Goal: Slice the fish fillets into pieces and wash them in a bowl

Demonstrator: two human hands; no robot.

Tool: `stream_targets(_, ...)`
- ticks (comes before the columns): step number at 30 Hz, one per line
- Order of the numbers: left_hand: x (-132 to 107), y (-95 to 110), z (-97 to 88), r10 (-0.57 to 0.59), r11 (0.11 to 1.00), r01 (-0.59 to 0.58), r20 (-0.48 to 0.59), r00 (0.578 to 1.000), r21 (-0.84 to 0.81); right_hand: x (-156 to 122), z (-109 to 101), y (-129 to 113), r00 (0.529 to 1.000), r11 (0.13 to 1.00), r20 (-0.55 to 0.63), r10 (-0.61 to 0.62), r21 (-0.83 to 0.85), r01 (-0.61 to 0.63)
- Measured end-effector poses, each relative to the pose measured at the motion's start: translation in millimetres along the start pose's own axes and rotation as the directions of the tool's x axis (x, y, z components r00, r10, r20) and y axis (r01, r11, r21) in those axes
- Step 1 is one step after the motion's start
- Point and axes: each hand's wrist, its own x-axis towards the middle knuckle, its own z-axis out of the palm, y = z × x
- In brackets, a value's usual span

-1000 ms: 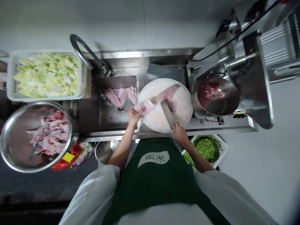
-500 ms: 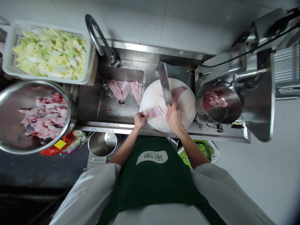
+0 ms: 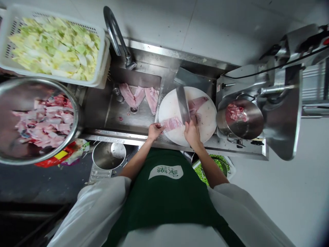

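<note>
Half a second ago the cleaver [image 3: 183,104] stood higher, its tip up by the back of the sink; now the blade has come down onto the right end of the meat strip [image 3: 171,123], which lies at the lower left of the round white cutting board [image 3: 205,128] at the centre of the frame. The left hand [image 3: 155,131] has kept its place at the strip's left end, its grip pinched together on the meat. The right hand [image 3: 192,133] has its grip clamped around the cleaver handle, which the fingers hide entirely. One more pale piece [image 3: 198,102] lies on the board's upper right, partly covered by the blade. Three long pieces [image 3: 140,96] lie in the sink [image 3: 120,118] left of the board, below the one faucet [image 3: 117,32]. At the left edge a large steel bowl [image 3: 75,115] of cut meat is cut off by the frame, its pieces too many to count; above it, at the upper left, sits a white basket [image 3: 102,70] of chopped cabbage. Right of the board one steel pot [image 3: 253,125] holds some red meat. Below the counter [image 3: 123,136] an empty small pot [image 3: 102,161] shows, and a container of green pieces [image 3: 205,173] is half hidden behind the right forearm.
</note>
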Motion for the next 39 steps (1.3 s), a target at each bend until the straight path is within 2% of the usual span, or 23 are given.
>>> stream_targets(2,0,0,-0.3,0.009,1.0,-0.009,-0.012,1.0,0.008,-3,2,-13,0.992,0.999,-0.123,-0.016,0.03,0.02)
stream_targets(3,1,0,-0.4,0.012,1.0,-0.012,-0.014,1.0,0.017,-4,6,-19,0.993,0.999,-0.117,-0.009,0.034,0.013)
stream_targets(5,1,-1,-0.5,0.019,0.999,-0.018,-0.007,1.0,0.042,-5,21,-30,1.0,1.0,0.015,0.017,0.017,-0.017)
stream_targets(7,1,-1,-0.5,0.024,0.997,-0.024,0.007,1.0,0.068,-4,37,-34,0.983,0.999,0.176,0.043,-0.017,-0.041)
stream_targets(10,0,-1,0.0,0.039,0.996,-0.04,0.017,0.999,0.076,-2,50,-27,0.965,0.999,0.261,0.032,-0.037,-0.023)
stream_targets(13,-1,-3,-1.1,0.039,0.996,-0.041,0.036,0.999,0.075,-2,48,-12,0.968,0.999,0.25,0.0,-0.035,0.009)
stream_targets(16,-1,-8,-8.2,0.06,0.993,-0.067,0.074,0.995,0.1,-2,33,-4,0.968,0.999,0.252,-0.013,-0.031,0.021)
stream_targets(18,-2,-12,-17.5,0.128,0.983,-0.127,0.002,0.992,0.129,-4,20,-5,0.982,0.999,0.188,-0.022,-0.023,0.026)
stream_targets(20,-4,-15,-28.3,0.243,0.964,-0.216,-0.18,0.953,0.157,-10,11,-12,0.999,1.0,0.04,-0.014,-0.013,0.015)
stream_targets(22,-8,-17,-36.7,0.383,0.922,-0.326,-0.361,0.85,0.209,-17,12,-23,0.995,1.0,-0.097,0.004,0.0,-0.004)
stream_targets(23,-10,-17,-38.6,0.458,0.888,-0.384,-0.396,0.796,0.253,-20,15,-29,0.994,1.0,-0.108,0.018,0.004,-0.017)
stream_targets(24,-12,-18,-38.7,0.533,0.844,-0.443,-0.378,0.757,0.302,-21,21,-35,0.997,1.0,-0.069,0.028,0.005,-0.028)
stream_targets(25,-13,-19,-36.8,0.6,0.793,-0.501,-0.306,0.739,0.346,-20,29,-40,0.999,0.999,0.001,0.032,0.0,-0.032)
stream_targets(28,-12,-24,-23.9,0.685,0.649,-0.665,0.096,0.722,0.37,-11,49,-49,0.974,0.999,0.223,0.04,-0.029,-0.034)
stream_targets(30,-9,-29,-15.8,0.663,0.601,-0.723,0.291,0.689,0.341,-4,53,-46,0.963,0.999,0.266,0.032,-0.038,-0.023)
stream_targets(32,-6,-35,-13.0,0.649,0.582,-0.738,0.351,0.675,0.342,-7,52,-36,0.96,0.999,0.281,0.019,-0.036,-0.009)
stream_targets(35,-2,-40,-17.4,0.661,0.527,-0.747,0.358,0.66,0.406,-31,46,-15,0.943,0.999,0.332,0.035,-0.04,-0.023)
stream_targets(37,0,-40,-21.2,0.659,0.449,-0.781,0.43,0.617,0.434,-49,45,-5,0.924,0.996,0.375,0.079,-0.055,-0.063)
stream_targets(39,4,-38,-22.6,0.631,0.376,-0.816,0.523,0.573,0.439,-54,47,-4,0.914,0.995,0.393,0.098,-0.054,-0.084)
